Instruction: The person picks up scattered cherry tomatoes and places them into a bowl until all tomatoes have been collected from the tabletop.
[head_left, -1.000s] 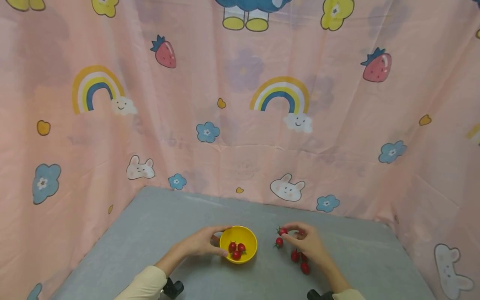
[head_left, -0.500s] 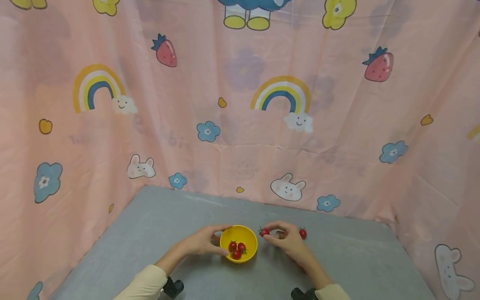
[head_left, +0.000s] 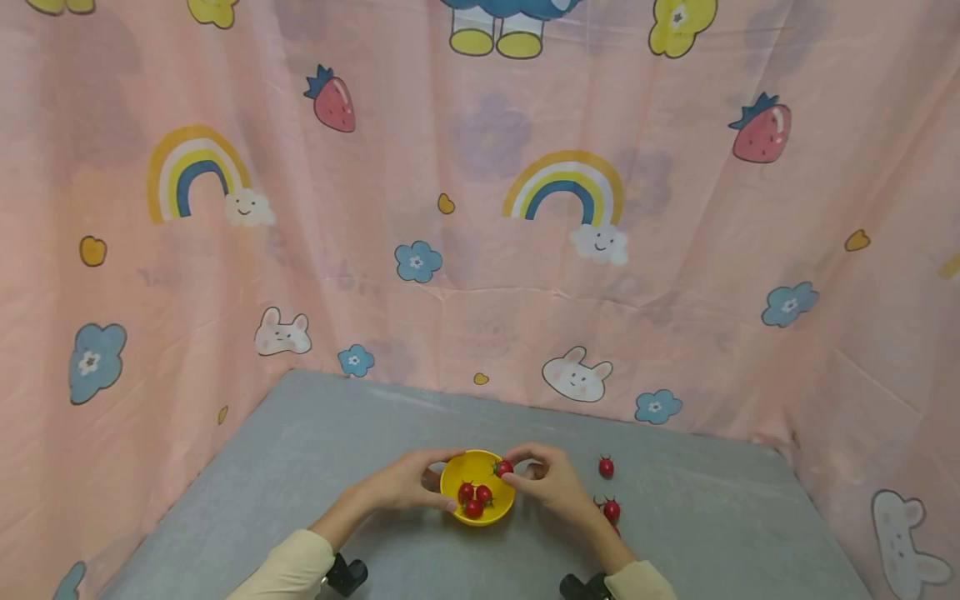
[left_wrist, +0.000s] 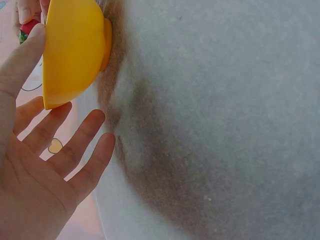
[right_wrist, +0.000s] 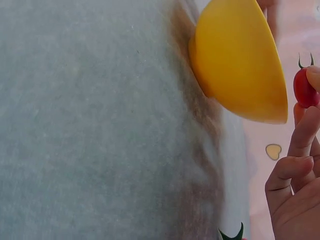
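A yellow bowl (head_left: 476, 467) with 3 cherry tomatoes (head_left: 474, 508) in it stands upright on the grey table. My left hand (head_left: 411, 483) holds it from the left, thumb at the near rim and index finger at the far rim. In the left wrist view the other fingers are spread beside the bowl wall (left_wrist: 75, 55). Over the bowl's right rim, my right hand (head_left: 553, 483) pinches a red cherry tomato (head_left: 503, 468) between thumb and fingertips. Seen from the right wrist, this tomato (right_wrist: 304, 89) has its green stem end upward, apart from the bowl.
To the right lie more cherry tomatoes: one by itself (head_left: 606, 467), and a nearer group (head_left: 612, 509) partly hidden by my right forearm. A pink patterned curtain (head_left: 480, 317) hangs behind and beside the grey table (head_left: 390, 425).
My right hand has carried the pinched tomato left, from beside the loose tomatoes to over the bowl's right rim. The left hand and bowl stay in place.
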